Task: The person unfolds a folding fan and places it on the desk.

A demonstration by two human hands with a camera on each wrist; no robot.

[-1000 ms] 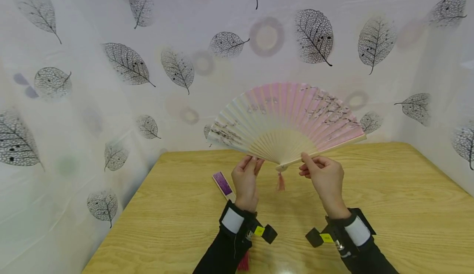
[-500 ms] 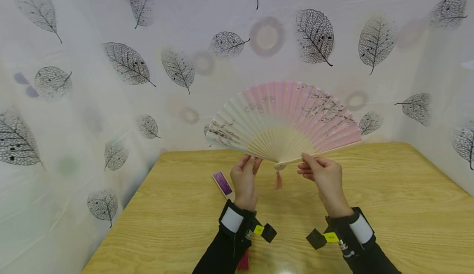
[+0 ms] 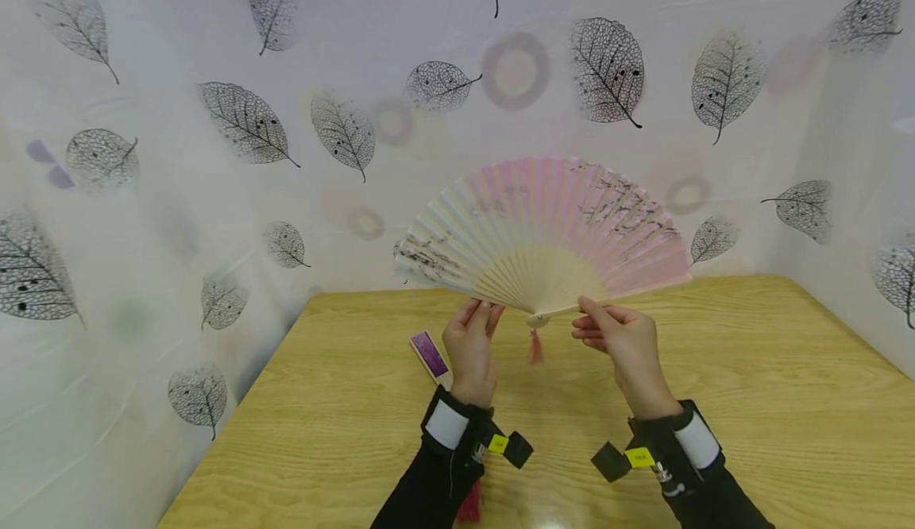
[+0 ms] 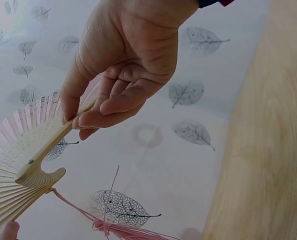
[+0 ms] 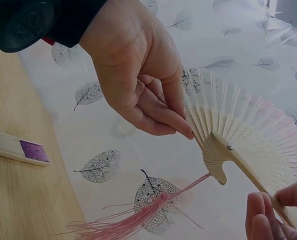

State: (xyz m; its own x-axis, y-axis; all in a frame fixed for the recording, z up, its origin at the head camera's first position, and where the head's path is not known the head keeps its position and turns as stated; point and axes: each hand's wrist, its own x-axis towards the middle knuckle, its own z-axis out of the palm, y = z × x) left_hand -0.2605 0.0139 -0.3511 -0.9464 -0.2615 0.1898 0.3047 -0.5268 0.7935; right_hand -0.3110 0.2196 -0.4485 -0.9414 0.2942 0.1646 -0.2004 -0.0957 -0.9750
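Note:
A spread folding fan (image 3: 546, 223), pale green to pink with dark blossom branches, is held up over the far part of the table. My left hand (image 3: 470, 350) pinches its left edge between thumb and fingers, close to the pivot. On the other side, my right hand (image 3: 631, 346) pinches the right outer stick, thumb on the near face. A pink tassel (image 3: 535, 348) hangs from the pivot end. In the right wrist view, the rivet (image 5: 230, 147) and the curved wooden base of the sticks show between both hands.
A folded fan (image 3: 431, 357) with a purple panel lies on the wooden table (image 3: 322, 434), partly hidden by my left forearm. A dark red tassel (image 3: 469, 503) shows beside that sleeve. A leaf-patterned white curtain (image 3: 400, 21) stands behind and at both sides.
The fan has shifted slightly left, and its right end has dipped a little. Both hands have moved slightly left with it, keeping their grip.

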